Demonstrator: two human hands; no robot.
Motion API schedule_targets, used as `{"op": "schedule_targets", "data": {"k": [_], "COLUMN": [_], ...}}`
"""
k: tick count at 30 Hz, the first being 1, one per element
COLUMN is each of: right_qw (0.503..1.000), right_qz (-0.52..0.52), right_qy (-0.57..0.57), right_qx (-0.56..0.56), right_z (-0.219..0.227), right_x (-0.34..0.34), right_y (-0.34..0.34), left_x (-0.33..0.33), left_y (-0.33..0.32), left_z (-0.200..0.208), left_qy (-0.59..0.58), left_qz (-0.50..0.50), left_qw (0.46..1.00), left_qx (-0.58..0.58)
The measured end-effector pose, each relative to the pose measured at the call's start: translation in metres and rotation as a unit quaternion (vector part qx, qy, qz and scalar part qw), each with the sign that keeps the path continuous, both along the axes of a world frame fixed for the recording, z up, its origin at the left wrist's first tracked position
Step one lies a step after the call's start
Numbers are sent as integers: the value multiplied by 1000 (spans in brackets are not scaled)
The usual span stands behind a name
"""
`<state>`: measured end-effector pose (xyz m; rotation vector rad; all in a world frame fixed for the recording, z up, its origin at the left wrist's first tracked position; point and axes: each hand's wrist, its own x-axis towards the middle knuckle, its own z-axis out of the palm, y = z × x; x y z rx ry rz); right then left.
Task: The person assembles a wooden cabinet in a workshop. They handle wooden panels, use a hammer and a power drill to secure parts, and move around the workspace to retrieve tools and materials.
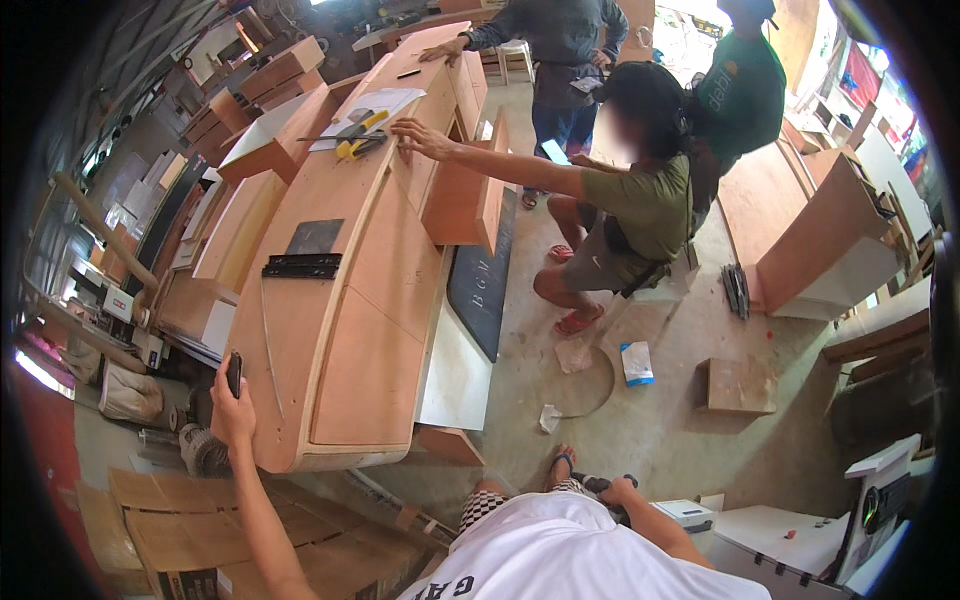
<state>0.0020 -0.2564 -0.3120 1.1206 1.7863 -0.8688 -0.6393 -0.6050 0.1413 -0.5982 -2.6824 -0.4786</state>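
Note:
At the near left corner of a long wooden cabinet (300, 350), my left hand (232, 412) is closed around a slim black object (235, 374), whose kind I cannot make out. My right hand (622, 490), low beside my white shirt, grips a dark tool (598, 484) that is partly hidden. On the cabinet top lie black drawer slides (300, 266), a dark flat plate (316, 237) and a thin rod (268, 340). Farther along are yellow-handled tools (360, 140) and papers (390, 102). An open drawer (470, 212) juts from the cabinet's right side.
A seated person (635, 200) rests one hand on the cabinet and holds a phone (555, 152); two others stand behind. Loose drawers (240, 230) line the left. Floor items include a white-blue packet (637, 363), a wooden box (738, 386) and flattened cardboard (180, 500).

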Motion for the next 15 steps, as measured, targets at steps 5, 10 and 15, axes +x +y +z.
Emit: {"op": "schedule_targets", "data": {"k": [5,10,15], "right_qw": [997,996,993], "right_qz": [69,74,96], "right_qy": [27,54,71], "right_qx": [22,18,20], "right_z": [-24,-15,-6], "right_x": [5,-1,-18], "right_y": [19,33,37], "left_x": [-11,-12,-18], "left_y": [-3,-8,-8], "left_z": [-5,-7,-8], "left_qy": [27,19,9], "left_qz": [-6,-10,-22], "left_qw": [999,1000,1000], "left_qx": [-29,6,-4]}}
